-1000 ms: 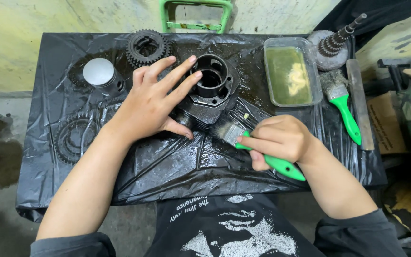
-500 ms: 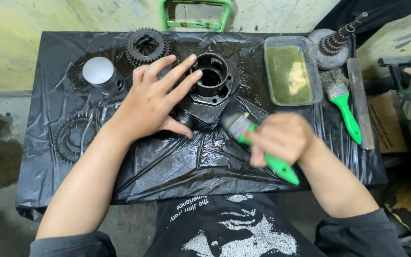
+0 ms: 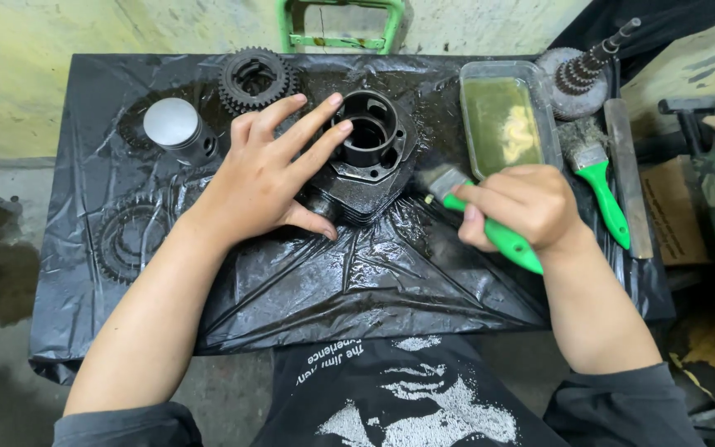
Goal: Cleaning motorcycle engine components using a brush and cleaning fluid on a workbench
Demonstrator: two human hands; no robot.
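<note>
Left hand [image 3: 271,178]: fingers spread flat, pressing the black engine cylinder [image 3: 366,161] (mid-sheet).
Right hand [image 3: 519,207]: fingers clamped round a green-handled brush [image 3: 477,219], bristles just beside the cylinder.
Surface: wet black plastic sheet [image 3: 374,281].

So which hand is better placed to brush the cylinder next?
Probably the right hand: it already holds the green brush, bristles beside the cylinder. The left hand lies flat on it.
</note>
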